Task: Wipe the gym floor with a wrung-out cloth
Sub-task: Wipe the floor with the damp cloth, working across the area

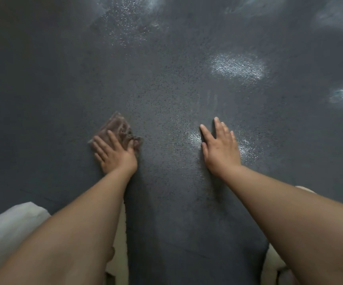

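A small brown cloth [118,128] lies crumpled on the dark speckled gym floor [166,83], left of centre. My left hand [115,153] presses flat on the near part of the cloth, fingers spread over it. To the right, my right hand [221,149] rests palm down on the bare floor with its fingers apart and nothing in it. Both forearms reach in from the bottom of the view.
Shiny wet-looking patches [238,66] glint on the floor ahead, at the right and near my right hand. Pale clothing [8,229] shows at the bottom left, and more pale fabric sits at the bottom right.
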A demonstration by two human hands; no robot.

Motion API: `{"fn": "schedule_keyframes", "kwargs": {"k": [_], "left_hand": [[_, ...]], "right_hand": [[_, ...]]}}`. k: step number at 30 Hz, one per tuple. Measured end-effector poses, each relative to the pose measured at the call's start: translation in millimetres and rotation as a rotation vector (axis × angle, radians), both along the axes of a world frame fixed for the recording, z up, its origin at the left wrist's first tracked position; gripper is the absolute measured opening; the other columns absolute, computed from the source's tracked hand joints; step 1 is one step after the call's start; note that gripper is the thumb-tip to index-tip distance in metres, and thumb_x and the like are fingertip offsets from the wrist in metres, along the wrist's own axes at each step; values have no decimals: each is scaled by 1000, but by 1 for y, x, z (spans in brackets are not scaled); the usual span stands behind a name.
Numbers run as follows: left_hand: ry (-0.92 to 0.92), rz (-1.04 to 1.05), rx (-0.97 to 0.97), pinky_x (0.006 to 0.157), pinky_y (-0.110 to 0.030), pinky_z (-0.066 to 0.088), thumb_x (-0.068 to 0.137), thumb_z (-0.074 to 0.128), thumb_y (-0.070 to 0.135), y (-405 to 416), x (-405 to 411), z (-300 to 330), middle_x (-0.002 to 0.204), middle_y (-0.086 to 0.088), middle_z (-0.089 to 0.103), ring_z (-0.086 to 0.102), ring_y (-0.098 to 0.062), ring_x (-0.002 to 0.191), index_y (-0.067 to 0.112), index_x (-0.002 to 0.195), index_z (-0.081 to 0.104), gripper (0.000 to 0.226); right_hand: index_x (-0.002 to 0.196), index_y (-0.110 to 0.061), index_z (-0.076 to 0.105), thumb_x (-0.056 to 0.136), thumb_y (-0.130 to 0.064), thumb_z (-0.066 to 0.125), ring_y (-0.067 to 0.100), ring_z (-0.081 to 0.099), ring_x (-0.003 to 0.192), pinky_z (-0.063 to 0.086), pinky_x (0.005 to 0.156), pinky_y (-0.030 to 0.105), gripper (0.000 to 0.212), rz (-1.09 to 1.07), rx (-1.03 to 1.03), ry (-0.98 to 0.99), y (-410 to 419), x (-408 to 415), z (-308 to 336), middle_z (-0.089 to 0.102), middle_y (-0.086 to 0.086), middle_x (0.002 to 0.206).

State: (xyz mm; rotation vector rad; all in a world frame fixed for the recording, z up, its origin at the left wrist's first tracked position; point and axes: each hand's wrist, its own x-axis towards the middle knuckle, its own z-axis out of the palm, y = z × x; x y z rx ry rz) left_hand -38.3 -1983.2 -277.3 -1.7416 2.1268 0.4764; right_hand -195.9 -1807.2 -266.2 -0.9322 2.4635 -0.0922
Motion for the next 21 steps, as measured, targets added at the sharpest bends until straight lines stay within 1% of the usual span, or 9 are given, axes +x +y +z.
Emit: {"fn": "schedule_keyframes", "kwargs": {"k": [2, 4, 7, 9, 12, 14, 16, 18, 21], "left_hand": [[51, 106, -14, 116, -40, -6, 97, 31, 50, 22, -9, -2, 155, -20, -15, -14, -32, 144, 16, 151, -4, 73], [60, 40, -7, 116, -41, -6, 96, 33, 51, 53, -13, -1, 154, -23, -15, -14, -34, 144, 16, 151, -4, 75], [96, -348, 19, 113, -41, -15, 94, 32, 56, 113, -9, -5, 150, -23, -23, -16, -39, 142, 19, 146, -15, 79], [178, -680, 41, 108, -40, -21, 91, 32, 58, 147, -10, -3, 145, -20, -26, -18, -38, 139, 20, 149, -3, 78], [93, -1015, 273, 106, -36, -30, 91, 23, 61, 177, -12, 4, 142, -11, -39, -39, -27, 130, 26, 150, -7, 75], [162, -1038, 280, 112, -34, -19, 90, 12, 59, 170, -16, 11, 155, -8, -22, -25, -23, 142, 26, 152, 4, 70], [281, -1027, 285, 117, -33, 2, 82, 2, 54, 153, -17, 19, 159, -7, 9, 6, -22, 147, 23, 149, 25, 78], [367, -995, 231, 113, -35, 23, 86, 13, 43, 135, -16, 26, 151, -7, 33, 30, -25, 139, 18, 143, 40, 68], [243, -862, 151, 114, -34, 17, 93, 41, 18, 104, -16, 30, 157, -4, 14, 14, -24, 143, 22, 149, 23, 58]], "right_hand": [[151, -30, 14, 101, -34, 33, 23, -2, 146, -1, 118, 37, 53, -6, 4, -4, 3, 1, 0, -6, 6, 159], [151, -29, 15, 101, -34, 32, 22, -1, 146, 0, 118, 37, 53, -15, 2, -13, 5, 1, 0, -6, 6, 159], [150, -27, 18, 101, -34, 34, 22, 4, 146, 4, 117, 36, 52, -44, -20, -21, 10, 1, 3, -4, 5, 160], [150, -26, 21, 100, -32, 36, 24, 8, 145, 7, 117, 36, 52, -59, -45, -14, 14, 2, 5, -1, 6, 160], [149, -23, 25, 100, -29, 38, 27, 13, 144, 12, 116, 37, 51, -95, -104, -5, 25, 7, 5, 5, 8, 159], [148, -20, 31, 100, -25, 40, 30, 19, 142, 16, 115, 38, 49, -132, -157, 6, 34, 13, 3, 12, 11, 158], [141, -12, 42, 96, -19, 47, 37, 32, 135, 29, 112, 44, 45, -176, -239, 49, 43, 25, -2, 28, 17, 152], [127, -6, 55, 90, -19, 47, 41, 46, 122, 42, 100, 50, 40, -175, -317, 143, 53, 44, -7, 47, 23, 137], [122, -14, 51, 83, -31, 40, 33, 40, 119, 36, 103, 48, 44, -61, -306, 195, 70, 84, -20, 54, 19, 129]]}}
